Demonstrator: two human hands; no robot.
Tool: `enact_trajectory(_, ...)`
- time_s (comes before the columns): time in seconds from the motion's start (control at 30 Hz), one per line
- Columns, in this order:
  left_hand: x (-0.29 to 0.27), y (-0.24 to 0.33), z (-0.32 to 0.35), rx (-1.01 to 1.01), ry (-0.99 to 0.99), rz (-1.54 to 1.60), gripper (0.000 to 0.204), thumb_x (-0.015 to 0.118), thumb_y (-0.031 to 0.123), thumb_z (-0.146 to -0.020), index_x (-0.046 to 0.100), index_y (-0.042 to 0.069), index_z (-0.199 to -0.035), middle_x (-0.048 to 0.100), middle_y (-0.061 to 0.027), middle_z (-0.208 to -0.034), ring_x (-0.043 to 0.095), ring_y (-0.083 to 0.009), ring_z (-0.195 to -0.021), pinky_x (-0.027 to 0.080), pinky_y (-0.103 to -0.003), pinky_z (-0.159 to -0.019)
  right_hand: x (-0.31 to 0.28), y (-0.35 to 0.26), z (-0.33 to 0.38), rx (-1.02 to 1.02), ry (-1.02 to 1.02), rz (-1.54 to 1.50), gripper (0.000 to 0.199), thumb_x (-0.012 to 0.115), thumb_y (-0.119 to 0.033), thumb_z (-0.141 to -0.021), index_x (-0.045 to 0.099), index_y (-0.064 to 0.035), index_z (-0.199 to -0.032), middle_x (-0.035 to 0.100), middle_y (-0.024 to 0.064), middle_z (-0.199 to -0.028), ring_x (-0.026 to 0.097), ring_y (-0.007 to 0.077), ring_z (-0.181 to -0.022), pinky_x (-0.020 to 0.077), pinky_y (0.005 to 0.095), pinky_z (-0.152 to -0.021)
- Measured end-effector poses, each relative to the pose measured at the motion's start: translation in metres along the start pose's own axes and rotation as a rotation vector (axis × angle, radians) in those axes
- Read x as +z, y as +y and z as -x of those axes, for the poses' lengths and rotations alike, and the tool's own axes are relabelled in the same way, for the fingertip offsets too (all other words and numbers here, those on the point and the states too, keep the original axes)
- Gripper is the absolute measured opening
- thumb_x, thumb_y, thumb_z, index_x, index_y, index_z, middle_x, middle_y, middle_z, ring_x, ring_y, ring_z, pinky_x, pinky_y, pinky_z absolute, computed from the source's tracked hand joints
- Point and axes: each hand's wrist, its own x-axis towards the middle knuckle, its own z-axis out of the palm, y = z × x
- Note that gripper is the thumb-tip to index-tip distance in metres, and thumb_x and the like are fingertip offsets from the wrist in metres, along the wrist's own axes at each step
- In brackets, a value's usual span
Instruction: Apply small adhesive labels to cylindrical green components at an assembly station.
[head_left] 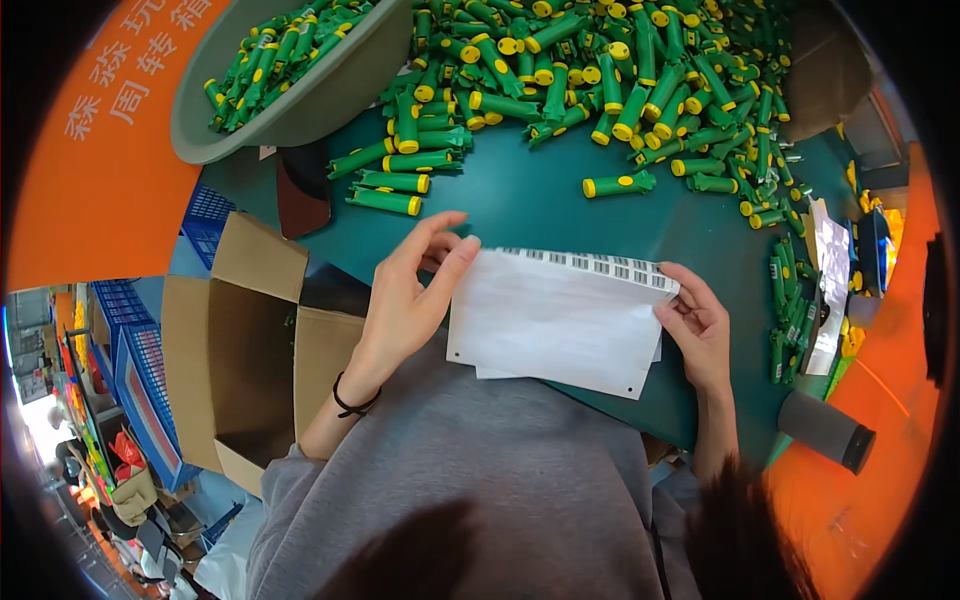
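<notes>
Between my two hands is a white sheet of barcode labels [560, 320]. Its top edge is folded over, so a strip of printed barcodes shows, while the plain white side covers the rest. Another white sheet edge peeks out beneath it. My left hand [415, 285] pinches the upper left corner with thumb and fingers. At the upper right corner my right hand [700, 330] grips the sheet between thumb and forefinger. Beyond the sheet, a single green tube with yellow ends [618, 185] lies on the green table [520, 200].
A large heap of green tubes [600, 70] spreads over the table's far side. A grey-green basin [290, 135] of them stands far left. An open cardboard box [190, 370] sits left of me. At right are a grey cylinder [825, 430] and barcode-labelled tubes [790, 320].
</notes>
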Motion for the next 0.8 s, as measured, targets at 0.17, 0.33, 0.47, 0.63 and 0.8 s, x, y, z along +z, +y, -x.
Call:
enact_trajectory(0.17, 0.01, -0.002, -0.004, -0.052, -0.163, 0.271, 0.035, 0.069, 0.013, -0.097, 0.061, 0.002, -0.13, 0.073, -0.0076, -0.097, 0.067, -0.0118, -0.087, 0.052, -0.026, -0.082, 0.002, 0.003, -0.002, 0.007, 0.053, -0.046, 0.042, 0.065, 0.008, -0.092, 0.058, 0.0036, -0.133, 0.067, 0.0102, -0.119, 0.064, 0.012, -0.102, 0.0513, 0.0256, -0.09)
enact_trajectory(0.33, 0.003, 0.019, 0.011, -0.058, 0.031, 0.019, 0.032, 0.066, 0.012, -0.099, 0.063, 0.003, -0.129, 0.072, -0.0081, -0.091, 0.066, -0.0112, -0.083, 0.053, -0.026, -0.076, 0.003, 0.01, -0.002, 0.095, 0.259, -0.117, 0.035, 0.069, 0.008, -0.09, 0.061, 0.0019, -0.123, 0.068, 0.0093, -0.112, 0.066, 0.0113, -0.095, 0.0521, 0.0237, -0.086)
enact_trajectory(0.47, 0.007, 0.01, 0.015, -0.155, -0.191, 0.236, 0.027, 0.062, 0.013, -0.102, 0.064, 0.001, -0.127, 0.069, -0.0035, -0.081, 0.061, -0.0052, -0.08, 0.05, -0.023, -0.074, 0.005, 0.012, 0.0, 0.081, 0.249, -0.198, 0.034, 0.069, 0.007, -0.089, 0.062, 0.002, -0.122, 0.069, 0.0095, -0.112, 0.066, 0.0127, -0.098, 0.0521, 0.0248, -0.088)
enact_trajectory(0.63, 0.018, 0.014, -0.001, -0.265, -0.248, 0.485, 0.03, 0.063, 0.009, -0.101, 0.065, 0.003, -0.13, 0.069, 0.0037, -0.09, 0.057, -0.0004, -0.078, 0.044, -0.017, -0.066, 0.004, 0.008, 0.005, 0.068, 0.193, -0.17, 0.041, 0.071, 0.011, -0.086, 0.063, 0.004, -0.125, 0.068, 0.0111, -0.117, 0.065, 0.0159, -0.109, 0.0506, 0.0291, -0.098)
enact_trajectory(0.8, 0.027, 0.016, 0.001, -0.099, -0.183, 0.478, 0.04, 0.069, 0.004, -0.096, 0.064, 0.004, -0.135, 0.073, -0.0046, -0.114, 0.065, -0.005, -0.094, 0.052, -0.019, -0.081, -0.002, 0.005, 0.006, 0.049, 0.161, -0.142, 0.044, 0.071, 0.012, -0.085, 0.063, 0.0048, -0.128, 0.068, 0.0119, -0.118, 0.064, 0.0162, -0.109, 0.0504, 0.0294, -0.098)
